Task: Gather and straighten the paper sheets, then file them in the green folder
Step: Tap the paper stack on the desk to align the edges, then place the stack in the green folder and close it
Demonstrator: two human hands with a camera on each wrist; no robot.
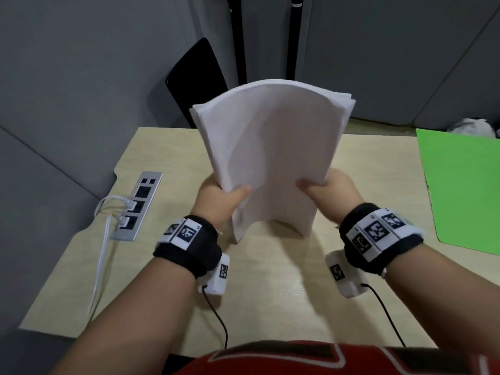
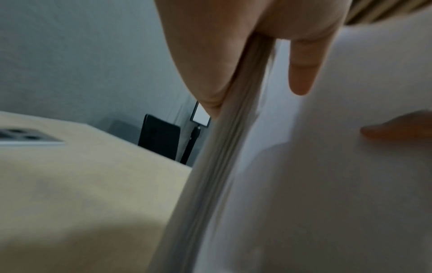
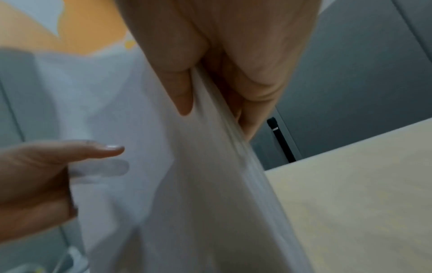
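A stack of white paper sheets (image 1: 270, 152) stands upright over the middle of the table, bowed, its top edges slightly fanned. My left hand (image 1: 224, 197) grips its left side with the thumb on the near face. On the right side my right hand (image 1: 322, 189) grips it the same way. The left wrist view shows the stack's edge (image 2: 224, 147) pinched between thumb and fingers (image 2: 301, 73); the right wrist view shows the sheets (image 3: 210, 166) pinched likewise. The green folder (image 1: 462, 188) lies flat at the table's right, apart from both hands.
A metal socket panel (image 1: 138, 207) with white cables plugged in is set into the table (image 1: 167, 150) at the left. A black chair back (image 1: 194, 77) stands behind the far edge. Grey partitions surround the table. Crumpled white material (image 1: 473, 127) lies beyond the folder.
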